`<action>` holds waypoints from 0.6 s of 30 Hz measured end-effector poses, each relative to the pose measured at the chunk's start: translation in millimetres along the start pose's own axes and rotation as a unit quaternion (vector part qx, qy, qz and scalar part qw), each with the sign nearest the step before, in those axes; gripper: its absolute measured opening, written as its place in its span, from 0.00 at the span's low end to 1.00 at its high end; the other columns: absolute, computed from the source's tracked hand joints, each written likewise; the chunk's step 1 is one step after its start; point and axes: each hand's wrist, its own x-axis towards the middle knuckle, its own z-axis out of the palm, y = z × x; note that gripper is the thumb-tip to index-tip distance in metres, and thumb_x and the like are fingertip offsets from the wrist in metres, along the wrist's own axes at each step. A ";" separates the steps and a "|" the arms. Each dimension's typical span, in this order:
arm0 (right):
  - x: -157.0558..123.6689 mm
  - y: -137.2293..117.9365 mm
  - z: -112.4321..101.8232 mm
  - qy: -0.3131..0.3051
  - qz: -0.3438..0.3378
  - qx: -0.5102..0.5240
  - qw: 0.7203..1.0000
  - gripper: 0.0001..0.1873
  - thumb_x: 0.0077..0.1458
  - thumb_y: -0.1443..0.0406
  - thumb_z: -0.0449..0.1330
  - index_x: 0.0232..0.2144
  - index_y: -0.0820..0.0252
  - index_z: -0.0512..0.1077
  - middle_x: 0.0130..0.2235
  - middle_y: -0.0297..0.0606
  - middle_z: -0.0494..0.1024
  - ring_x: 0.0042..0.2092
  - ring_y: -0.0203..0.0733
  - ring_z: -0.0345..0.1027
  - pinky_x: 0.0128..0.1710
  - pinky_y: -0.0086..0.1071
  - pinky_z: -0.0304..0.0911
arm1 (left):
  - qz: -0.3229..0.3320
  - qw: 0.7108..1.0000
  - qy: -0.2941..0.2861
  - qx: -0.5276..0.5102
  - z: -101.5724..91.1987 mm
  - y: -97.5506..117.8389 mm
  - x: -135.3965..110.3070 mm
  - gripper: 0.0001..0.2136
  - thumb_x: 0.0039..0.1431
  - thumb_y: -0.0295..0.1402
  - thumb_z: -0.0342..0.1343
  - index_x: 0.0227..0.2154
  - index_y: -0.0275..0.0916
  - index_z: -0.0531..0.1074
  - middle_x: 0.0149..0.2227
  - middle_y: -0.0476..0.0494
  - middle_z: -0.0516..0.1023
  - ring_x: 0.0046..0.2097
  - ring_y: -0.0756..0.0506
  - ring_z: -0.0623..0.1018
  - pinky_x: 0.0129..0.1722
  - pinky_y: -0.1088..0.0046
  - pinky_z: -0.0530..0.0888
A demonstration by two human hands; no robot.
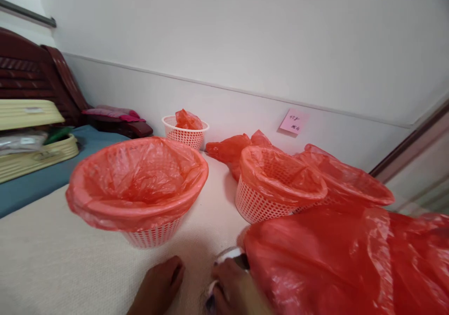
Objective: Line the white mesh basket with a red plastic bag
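At the bottom edge my left hand (pixel 158 284) rests just above the pale bed cover (pixel 38 254), its fingers curled in and nothing showing in them. My right hand (pixel 235 284) is closed around a small white and dark item (pixel 229 254), soft-looking and blurred, whose kind I cannot make out. Right beside it lies a large red plastic bag (pixel 315 259), bulging, its contents hidden. In front of my left hand stands a white mesh basket (pixel 152 234) lined with a red plastic bag (pixel 140 175).
A second lined basket (pixel 263 205) stands right of centre, with another lined basket (pixel 351 179) behind it. Near the wall are a small white basket (pixel 184 137) and a crumpled red bag (pixel 228 149). A pink note (pixel 293 122) is on the wall. An open yellow suitcase (pixel 38 161) lies left.
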 end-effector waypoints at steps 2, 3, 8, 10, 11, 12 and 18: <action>22.5 -14.4 -31.9 -0.008 0.017 0.036 0.999 0.09 0.53 0.69 0.57 0.37 0.54 0.73 0.37 0.35 0.78 0.33 0.39 0.72 0.32 0.29 0.59 | -0.013 1.000 -0.005 0.002 -0.3 2.0 1.4 0.14 0.65 0.38 0.42 0.29 0.40 0.68 0.28 0.47 0.75 0.30 0.46 0.73 0.31 0.71 0.61; 34.3 -19.3 -46.1 0.014 0.023 0.056 0.998 0.10 0.54 0.69 0.55 0.37 0.54 0.73 0.36 0.34 0.77 0.32 0.37 0.71 0.31 0.28 0.58 | -0.017 1.000 -0.009 0.001 -0.5 2.7 1.6 0.14 0.65 0.38 0.42 0.29 0.40 0.68 0.28 0.47 0.75 0.30 0.46 0.73 0.31 0.70 0.60; 102.7 -15.5 -107.6 0.070 -0.012 0.045 0.996 0.09 0.55 0.70 0.54 0.36 0.60 0.74 0.34 0.38 0.78 0.34 0.38 0.69 0.35 0.29 0.58 | -0.032 0.999 -0.020 -0.021 -0.4 1.2 2.1 0.14 0.65 0.39 0.40 0.30 0.40 0.67 0.29 0.46 0.76 0.31 0.47 0.73 0.32 0.71 0.61; 134.4 -5.4 -132.3 0.094 -0.001 0.029 0.995 0.09 0.55 0.70 0.54 0.35 0.61 0.74 0.34 0.40 0.79 0.35 0.39 0.70 0.35 0.29 0.59 | -0.036 0.999 -0.022 -0.033 0.5 -0.4 2.7 0.14 0.65 0.39 0.40 0.30 0.40 0.67 0.30 0.46 0.76 0.32 0.47 0.73 0.32 0.71 0.61; 150.9 0.4 -144.4 0.111 0.011 0.017 0.994 0.10 0.55 0.71 0.54 0.35 0.62 0.74 0.34 0.40 0.79 0.35 0.39 0.71 0.35 0.29 0.59 | -0.038 0.998 -0.023 -0.037 1.0 -1.2 3.0 0.14 0.65 0.39 0.41 0.30 0.40 0.67 0.30 0.46 0.76 0.32 0.46 0.73 0.33 0.71 0.62; 167.5 6.8 -156.0 0.141 0.028 -0.001 0.990 0.10 0.55 0.71 0.53 0.35 0.61 0.75 0.35 0.40 0.80 0.35 0.39 0.71 0.35 0.29 0.60 | -0.040 0.998 -0.024 -0.041 1.6 -2.0 3.4 0.14 0.65 0.39 0.41 0.30 0.41 0.67 0.30 0.46 0.76 0.32 0.46 0.73 0.33 0.71 0.62; 250.7 60.2 -202.7 0.199 0.157 -0.113 0.961 0.15 0.56 0.71 0.51 0.42 0.61 0.76 0.43 0.44 0.80 0.45 0.44 0.73 0.42 0.31 0.64 | -0.044 0.997 -0.021 -0.051 4.0 -5.5 3.1 0.14 0.65 0.40 0.40 0.29 0.41 0.66 0.29 0.47 0.74 0.32 0.46 0.72 0.33 0.70 0.62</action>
